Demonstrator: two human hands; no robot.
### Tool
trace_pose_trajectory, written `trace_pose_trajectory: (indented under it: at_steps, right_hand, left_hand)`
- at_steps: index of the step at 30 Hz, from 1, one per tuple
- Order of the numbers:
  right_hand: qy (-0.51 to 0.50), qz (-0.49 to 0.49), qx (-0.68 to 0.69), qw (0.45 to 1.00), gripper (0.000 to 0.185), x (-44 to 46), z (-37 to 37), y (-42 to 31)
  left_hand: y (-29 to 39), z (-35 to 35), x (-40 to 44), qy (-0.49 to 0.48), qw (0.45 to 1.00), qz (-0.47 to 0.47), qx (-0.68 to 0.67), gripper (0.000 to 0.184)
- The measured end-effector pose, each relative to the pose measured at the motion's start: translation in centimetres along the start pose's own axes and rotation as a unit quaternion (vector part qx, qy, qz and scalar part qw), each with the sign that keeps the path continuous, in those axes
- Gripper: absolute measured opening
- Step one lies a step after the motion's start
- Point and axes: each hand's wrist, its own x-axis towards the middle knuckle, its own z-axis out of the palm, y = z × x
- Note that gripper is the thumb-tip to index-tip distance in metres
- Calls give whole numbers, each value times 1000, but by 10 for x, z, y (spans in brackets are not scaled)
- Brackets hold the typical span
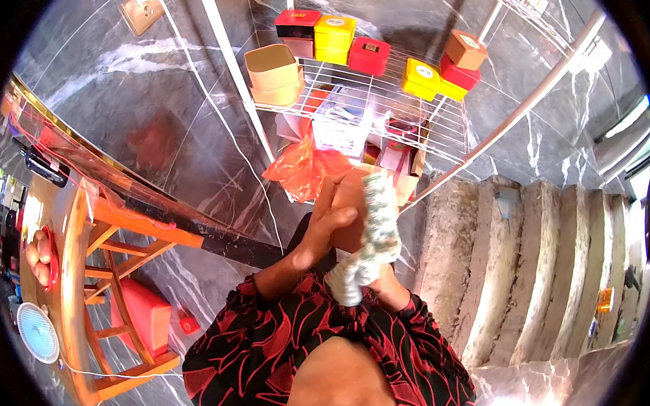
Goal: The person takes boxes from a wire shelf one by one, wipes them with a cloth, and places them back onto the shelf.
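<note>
My left hand (333,216) is closed on the side of a brown box (351,193), its thumb lying across the box's face. Over the box's right side hangs a white and green cloth (381,220), twisted and slightly blurred by motion. My right hand (385,280) is at the lower part of this cloth, which hides most of its fingers; it appears to grip the cloth. Both hands are in front of my chest. Just beyond the box, an orange plastic bag (305,169) hangs by the rack.
A white wire rack (373,89) ahead carries yellow boxes (334,40), red boxes (369,56) and an open tan container (273,69). Concrete steps (496,261) rise on the right. At left are a wooden stool (146,220), a red bin (146,315) and a white cable (220,115).
</note>
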Motion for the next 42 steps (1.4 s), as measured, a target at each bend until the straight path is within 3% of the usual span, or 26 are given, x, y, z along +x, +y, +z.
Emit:
trace_pose_trajectory:
  at_steps: [3,6,8,10,11,12,16,19,20,22,26,28,29,31,32,35,36,37,39,40,42]
  right_hand:
    - [20,-37,-54,998,78,4,9,8]
    - [11,-93,-127,987,78,6,9,30]
    - [-1,-97,-109,989,75,14,1,28]
    - [2,-94,-95,991,73,21,-3,31]
    - [18,-71,-48,996,71,24,-5,30]
    - [35,-49,-1,998,69,26,-7,31]
    - [38,52,111,992,55,27,-18,40]
    - [59,43,59,996,42,16,-24,60]
    - [79,73,92,990,39,6,-20,75]
    - [117,123,149,974,33,-6,-11,92]
    - [126,214,435,865,36,-4,-6,75]
    - [119,192,353,908,45,1,-4,66]
    - [129,137,389,902,50,2,4,72]
    - [142,149,213,955,55,4,5,61]
    - [158,129,285,937,56,5,17,77]
    - [178,64,179,966,61,3,12,54]
    - [149,166,338,914,63,11,9,41]
    - [125,78,129,981,60,6,7,45]
    - [156,-38,3,987,59,-6,11,53]
    - [136,-100,-75,983,52,-6,7,61]
    - [120,-81,-6,989,48,-5,0,60]
  left_hand:
    - [2,-4,1,44,998,6,33,45]
    - [-1,-4,-2,48,999,-6,25,42]
    - [9,12,-4,50,994,-34,-96,43]
    - [15,21,-7,30,991,-35,-125,46]
    - [16,23,-8,10,987,-35,-154,49]
    - [3,9,-7,-6,998,-19,-62,55]
    - [-13,-1,-15,-18,998,-42,-31,63]
    - [-8,-2,-18,-49,997,-65,-10,65]
    - [-10,-12,-14,-71,992,-59,87,70]
    - [-9,-15,-16,-78,990,-61,96,73]
    - [-10,-20,-15,-74,992,-53,88,77]
    - [-10,-15,-15,-59,995,-32,70,75]
    - [-14,-16,-16,-60,995,-36,70,75]
    - [-20,-20,-13,-11,993,1,119,76]
    - [-21,-16,-11,0,994,21,112,71]
    - [-27,-23,-7,18,996,32,78,59]
    - [-29,-24,-7,9,997,21,74,52]
    - [-28,-23,-9,40,994,-5,99,49]
    - [-27,-26,-9,29,995,-31,93,44]
    - [-27,-21,-9,-2,999,-44,29,46]
    - [-9,-2,-16,3,991,-131,-12,48]
